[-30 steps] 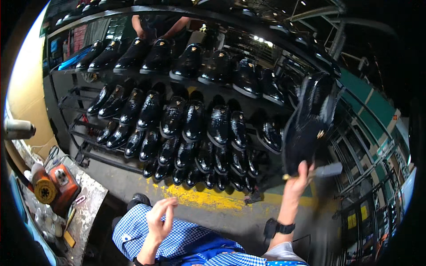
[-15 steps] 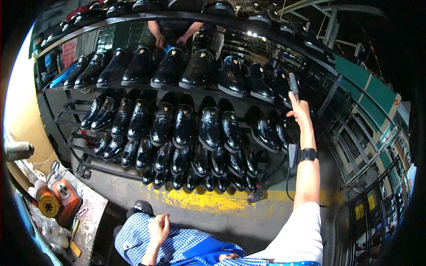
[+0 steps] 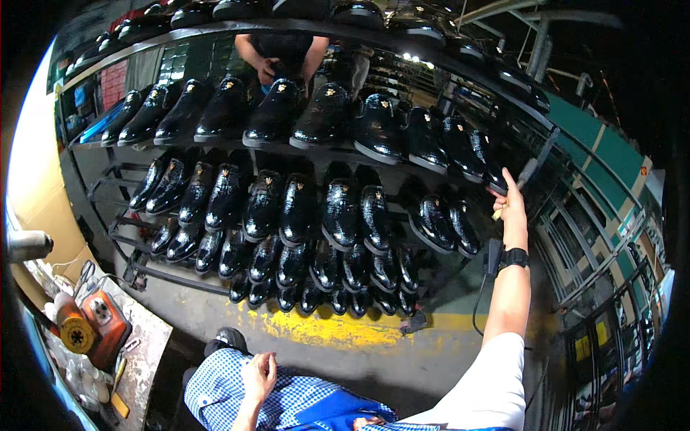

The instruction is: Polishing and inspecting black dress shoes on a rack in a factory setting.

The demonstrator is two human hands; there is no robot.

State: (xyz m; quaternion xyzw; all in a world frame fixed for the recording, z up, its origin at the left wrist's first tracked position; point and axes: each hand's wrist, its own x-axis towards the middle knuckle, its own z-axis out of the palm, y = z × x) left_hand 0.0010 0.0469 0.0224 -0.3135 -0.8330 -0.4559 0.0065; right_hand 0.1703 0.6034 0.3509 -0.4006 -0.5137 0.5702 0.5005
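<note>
My right hand [image 3: 512, 205], at the end of an outstretched arm, is closed around a slim tool with a dark head [image 3: 529, 171] and a pale yellowish end [image 3: 497, 214]; its exact kind is unclear. It is beside the toe of the rightmost black loafer [image 3: 490, 161] on the upper shelf; I cannot tell whether they touch. Low in front of my checked blue apron [image 3: 309, 384], my left hand [image 3: 260, 375] is curled closed, with nothing showing in it. Glossy black loafers [image 3: 377, 126] with gold ornaments line the rack's shelves.
The dark metal rack [image 3: 316, 27] stretches across in front of me. At left, a worn bench [image 3: 147, 355] carries an orange-red device [image 3: 108, 327] and loose tools. Beyond the rack a person [image 3: 280, 54] works with their hands. A black box [image 3: 494, 257] with a cable hangs at my right wrist.
My right hand has moved down and to the right with the tool, whose dark head has swung rightward. The rightmost upper loafers show more fully. My left hand has hardly moved.
</note>
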